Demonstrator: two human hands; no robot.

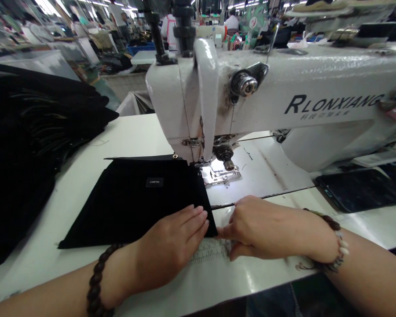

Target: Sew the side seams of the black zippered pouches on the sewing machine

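A flat black fabric piece (pixel 125 200), shaped like a pouch, lies on the sewing table with a small dark label (pixel 155 182) on its face. A gold-coloured metal ring (pixel 175 156) shows at its top edge. Its right edge runs up to the needle area and presser foot (pixel 203 169) of a white sewing machine (pixel 264 83). My left hand (pixel 171 242) rests flat on the fabric's lower right part, fingers stretched out together. My right hand (pixel 264 226) has its index fingertip against the lower right corner, the thumb apart below and the other fingers curled.
A heap of black fabric pieces (pixel 36 145) fills the left side. A dark phone (pixel 363 189) lies on the right of the table (pixel 224 281). Ruler markings (pixel 207 256) run along the surface near my hands. Several people and other workstations are in the background.
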